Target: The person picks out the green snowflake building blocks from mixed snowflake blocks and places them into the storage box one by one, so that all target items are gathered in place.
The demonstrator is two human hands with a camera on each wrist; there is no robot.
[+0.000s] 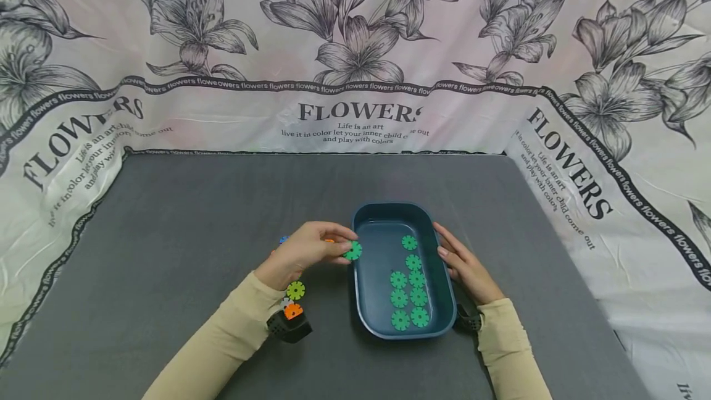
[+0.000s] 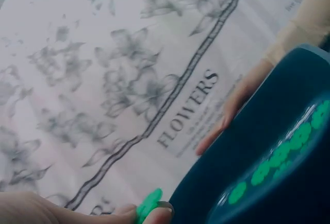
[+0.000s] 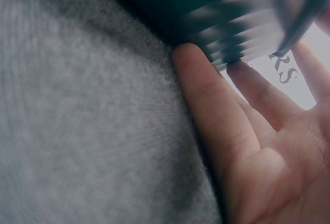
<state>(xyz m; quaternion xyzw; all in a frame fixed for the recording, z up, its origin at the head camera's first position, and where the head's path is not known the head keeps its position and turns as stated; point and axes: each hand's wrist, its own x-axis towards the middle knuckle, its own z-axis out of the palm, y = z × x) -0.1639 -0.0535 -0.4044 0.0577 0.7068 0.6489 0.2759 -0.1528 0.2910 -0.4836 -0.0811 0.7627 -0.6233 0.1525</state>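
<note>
A green notched plastic disc (image 1: 353,250) is pinched between the thumb and fingers of my left hand (image 1: 316,249), right at the left rim of a dark blue tray (image 1: 369,320). Inside the tray, toward its right side, several matching green discs (image 1: 418,296) lie flat in two rough columns. My right hand (image 1: 466,267) rests against the tray's outer right wall. In the right wrist view its fingers (image 3: 206,90) stretch out and touch that wall with their tips. The left wrist view also shows the pinched disc (image 2: 149,203) held on edge between the fingertips.
Partly hidden behind my left hand and wrist are more discs: a yellow-green one (image 1: 295,290), an orange one (image 1: 292,310) and a bit of a blue one (image 1: 284,239). Grey cloth (image 1: 222,202) covers the table. Flower-printed sheeting (image 1: 355,116) borders its back and sides.
</note>
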